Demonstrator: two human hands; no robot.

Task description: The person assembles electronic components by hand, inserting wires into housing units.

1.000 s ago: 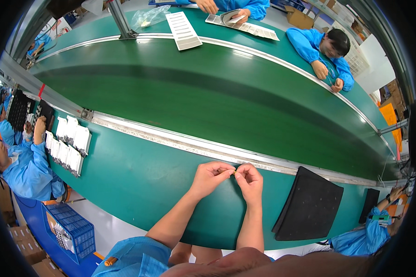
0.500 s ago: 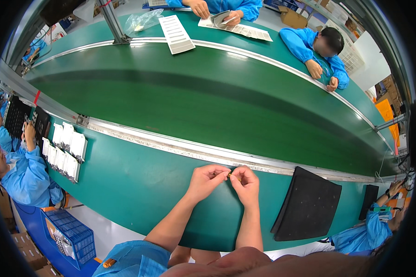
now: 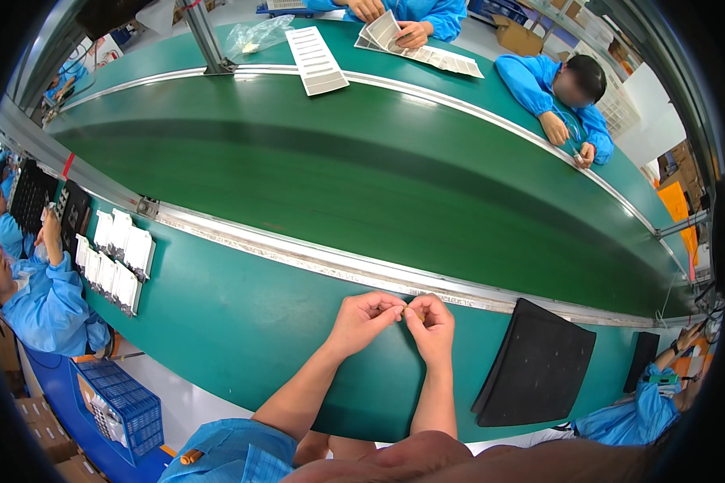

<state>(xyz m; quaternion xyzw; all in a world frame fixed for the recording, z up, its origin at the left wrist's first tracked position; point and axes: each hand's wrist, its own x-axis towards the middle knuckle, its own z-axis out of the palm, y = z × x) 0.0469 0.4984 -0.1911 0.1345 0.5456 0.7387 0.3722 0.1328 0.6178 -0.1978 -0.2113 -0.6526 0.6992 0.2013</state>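
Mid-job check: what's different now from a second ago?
At far left, the co-worker's hand has shifted left, away from the white parts. At the top, another person's hand has a leaf of the pale sheets swung further left. Unchanged: your left hand and right hand pinch a small yellowish piece; the black mat lies right.

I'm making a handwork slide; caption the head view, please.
Left hand and right hand meet at a tiny yellowish part over a green table, black sheet to their right.

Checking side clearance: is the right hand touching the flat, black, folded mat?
Apart: the head view shows green tabletop between the right hand and the black folded mat.
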